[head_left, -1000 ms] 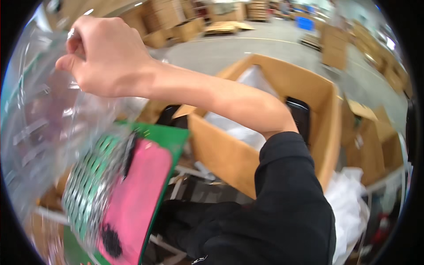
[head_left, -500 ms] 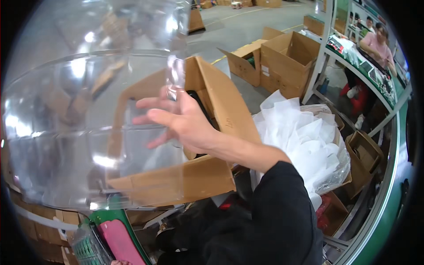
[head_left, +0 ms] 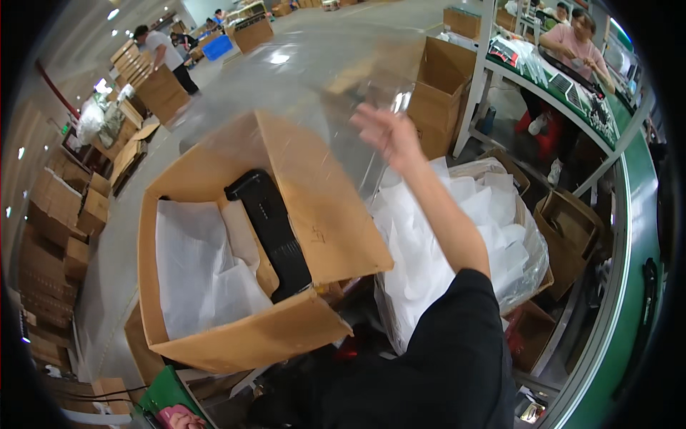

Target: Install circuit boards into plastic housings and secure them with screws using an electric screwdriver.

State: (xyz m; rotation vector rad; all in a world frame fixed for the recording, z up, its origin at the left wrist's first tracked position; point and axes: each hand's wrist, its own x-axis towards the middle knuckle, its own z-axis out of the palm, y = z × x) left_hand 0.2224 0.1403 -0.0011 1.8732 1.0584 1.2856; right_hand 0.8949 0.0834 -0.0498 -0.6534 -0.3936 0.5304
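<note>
Stretched up and out past the carton, my right hand [head_left: 389, 136] has its fingers apart, slightly smeared by motion. A thin clear plastic tray [head_left: 401, 101], strongly blurred, shows just beyond the fingers; whether they still touch it is unclear. Below and left stands an open cardboard carton [head_left: 332, 229]. Inside it lie a long black plastic part [head_left: 270, 232] and a white foam sheet [head_left: 196, 257]. At the lower left edge, my left hand [head_left: 187, 420] is cut off by the picture's edge, against a pink flat thing [head_left: 170, 412]; its grip is hidden.
A bag-lined box of white foam sheets [head_left: 457, 236] stands right of the carton. Farther off are an open cardboard box [head_left: 443, 79] and a green-topped bench [head_left: 564, 93] with a seated person. A green counter edge [head_left: 636, 243] runs along the right. Stacked cartons line the left.
The large clear tray has swung away from the carton, up and right, with my right hand. The carton's contents now show. My view has shifted, and my left hand shows more.
</note>
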